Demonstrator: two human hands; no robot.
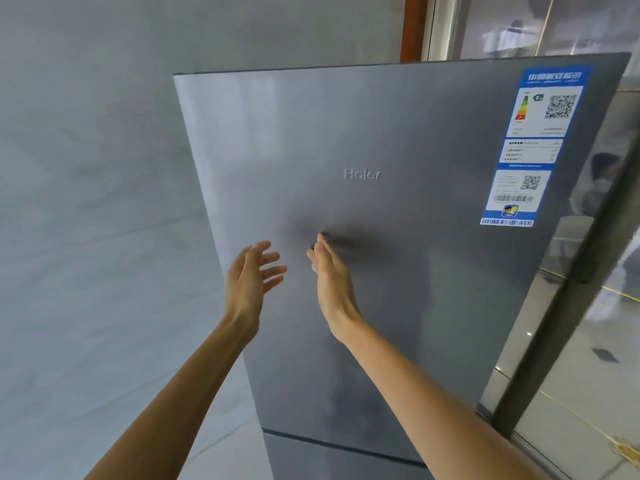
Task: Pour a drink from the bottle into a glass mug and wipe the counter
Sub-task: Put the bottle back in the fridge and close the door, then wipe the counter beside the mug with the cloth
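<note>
A tall grey fridge fills the view, its upper door (398, 209) shut, with raised lettering in the middle. My left hand (251, 278) is held up in front of the door's left part, fingers spread, holding nothing. My right hand (330, 278) is beside it, flat and edge-on, fingertips at or very near the door surface where a dark shadow falls. No bottle, mug, counter or cloth is in view.
A blue and white energy label (533, 143) is stuck on the door's top right. A seam lower down separates the lower door (329, 462). A grey wall (86, 202) lies to the left. Glass panels with a dark frame (554, 323) stand to the right.
</note>
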